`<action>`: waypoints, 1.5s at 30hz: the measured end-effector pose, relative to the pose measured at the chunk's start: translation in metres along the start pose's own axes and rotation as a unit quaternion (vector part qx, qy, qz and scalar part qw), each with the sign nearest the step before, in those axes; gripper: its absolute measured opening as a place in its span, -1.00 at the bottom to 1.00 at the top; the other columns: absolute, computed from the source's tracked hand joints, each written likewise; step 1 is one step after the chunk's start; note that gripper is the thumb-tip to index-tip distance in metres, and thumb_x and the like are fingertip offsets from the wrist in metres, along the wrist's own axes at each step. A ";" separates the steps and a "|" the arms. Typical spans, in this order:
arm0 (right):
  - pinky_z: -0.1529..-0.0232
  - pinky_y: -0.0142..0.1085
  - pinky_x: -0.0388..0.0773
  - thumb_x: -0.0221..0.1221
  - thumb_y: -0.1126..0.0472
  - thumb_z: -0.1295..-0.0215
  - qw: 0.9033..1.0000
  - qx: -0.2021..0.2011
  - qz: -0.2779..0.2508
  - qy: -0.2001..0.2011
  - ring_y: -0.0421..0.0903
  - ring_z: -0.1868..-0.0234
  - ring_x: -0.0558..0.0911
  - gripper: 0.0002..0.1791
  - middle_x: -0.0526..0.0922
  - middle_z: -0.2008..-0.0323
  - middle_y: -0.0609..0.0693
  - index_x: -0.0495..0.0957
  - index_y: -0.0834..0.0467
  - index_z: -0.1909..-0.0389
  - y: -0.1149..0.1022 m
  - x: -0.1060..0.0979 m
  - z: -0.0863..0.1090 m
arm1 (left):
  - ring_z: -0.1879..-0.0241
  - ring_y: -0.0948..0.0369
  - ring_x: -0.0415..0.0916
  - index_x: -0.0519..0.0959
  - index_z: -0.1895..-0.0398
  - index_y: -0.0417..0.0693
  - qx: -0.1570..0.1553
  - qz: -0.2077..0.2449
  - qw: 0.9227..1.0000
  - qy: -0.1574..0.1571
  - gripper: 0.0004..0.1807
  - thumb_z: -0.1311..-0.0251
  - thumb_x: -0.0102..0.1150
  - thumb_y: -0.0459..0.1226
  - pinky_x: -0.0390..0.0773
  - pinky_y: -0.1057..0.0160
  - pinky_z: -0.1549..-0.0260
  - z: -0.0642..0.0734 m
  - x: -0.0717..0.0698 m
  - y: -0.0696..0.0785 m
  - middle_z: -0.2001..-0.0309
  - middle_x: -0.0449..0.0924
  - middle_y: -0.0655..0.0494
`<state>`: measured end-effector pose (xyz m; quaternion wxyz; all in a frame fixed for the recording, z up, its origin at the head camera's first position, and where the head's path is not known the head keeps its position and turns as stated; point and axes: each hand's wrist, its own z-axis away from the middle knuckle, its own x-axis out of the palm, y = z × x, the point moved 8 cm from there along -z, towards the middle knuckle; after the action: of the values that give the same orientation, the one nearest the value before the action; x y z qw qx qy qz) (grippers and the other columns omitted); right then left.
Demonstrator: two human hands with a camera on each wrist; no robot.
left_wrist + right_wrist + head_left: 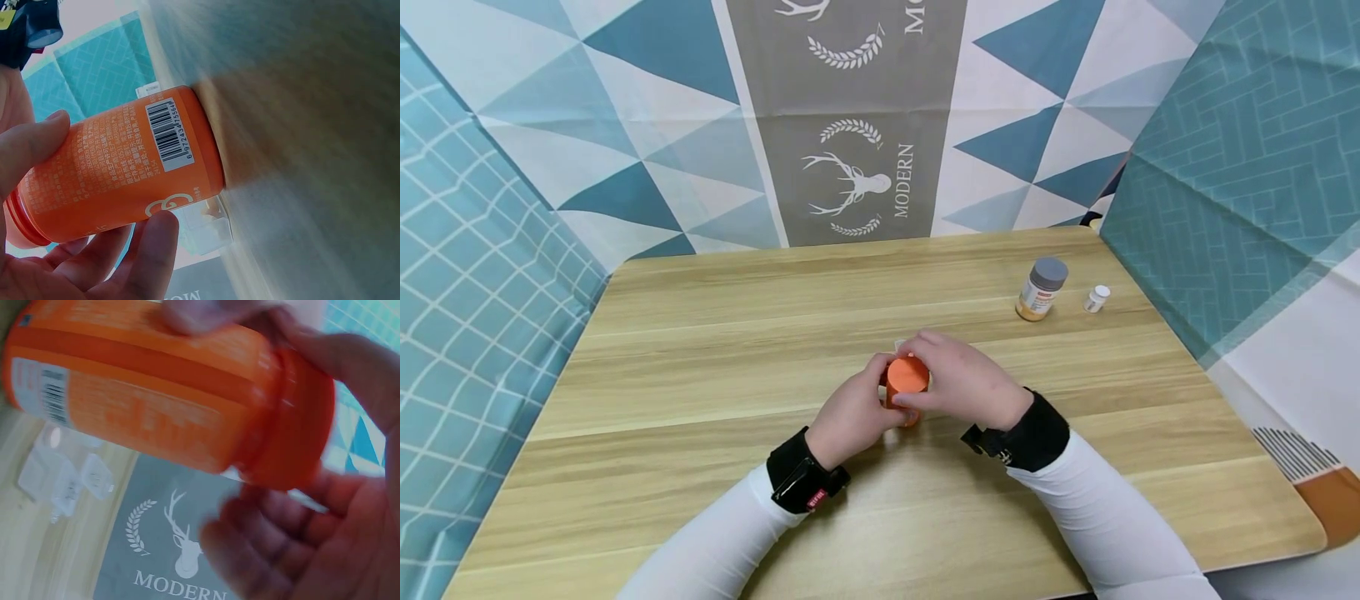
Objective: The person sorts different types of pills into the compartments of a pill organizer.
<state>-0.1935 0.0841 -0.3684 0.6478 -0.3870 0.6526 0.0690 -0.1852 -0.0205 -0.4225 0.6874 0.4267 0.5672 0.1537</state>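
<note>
An orange bottle [112,162] with a barcode label stands upright on the wooden table in front of me. My left hand [853,417] grips its body, thumb on one side and fingers on the other. Around the round orange lid [907,375] curl the thumb and fingers of my right hand [966,375]. The lid sits on the bottle's neck. Just behind the bottle is a small clear plastic box [47,478], mostly hidden by the hands in the head view.
At the back right of the table [715,333] stands a bottle with a grey lid [1041,289]. Beside it, nearer the right edge, is a small white bottle [1097,298]. Patterned cloth [857,100] hangs behind the table and along both sides.
</note>
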 end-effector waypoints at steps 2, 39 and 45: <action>0.40 -0.39 0.51 0.33 -0.19 -0.05 0.999 0.024 0.017 0.014 -0.25 0.37 0.45 -0.47 0.53 0.29 -0.11 0.54 0.12 0.12 0.001 0.001 -0.001 | 0.24 0.36 0.45 0.36 -0.18 0.06 0.000 0.005 1.000 -0.001 -0.33 0.03 0.45 -0.13 0.53 0.23 0.22 0.000 0.000 0.000 0.10 0.57 0.30; -0.27 -0.12 0.32 0.14 0.31 -0.23 0.991 -0.121 -0.017 -0.057 -0.17 -0.31 0.22 -0.40 0.35 -0.33 0.00 0.38 0.08 -0.34 -0.019 -0.008 0.014 | 0.13 0.34 0.48 0.30 -0.28 -0.02 -0.001 0.001 1.000 0.000 -0.23 -0.01 0.45 -0.10 0.55 0.18 0.14 0.002 0.002 0.000 0.02 0.57 0.20; -0.17 -0.21 0.43 0.20 0.18 -0.24 0.995 -0.084 0.013 -0.053 -0.19 -0.17 0.39 -0.45 0.48 -0.19 0.01 0.44 0.10 -0.28 -0.015 -0.002 0.011 | 0.15 0.34 0.47 0.35 -0.23 -0.02 -0.005 -0.010 1.000 0.002 -0.28 -0.01 0.44 -0.09 0.54 0.20 0.16 0.003 0.001 -0.001 0.02 0.56 0.21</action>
<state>-0.1761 0.0817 -0.3620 0.6455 -0.4270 0.6147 0.1523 -0.1819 -0.0215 -0.4242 0.6895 0.4175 0.5723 0.1506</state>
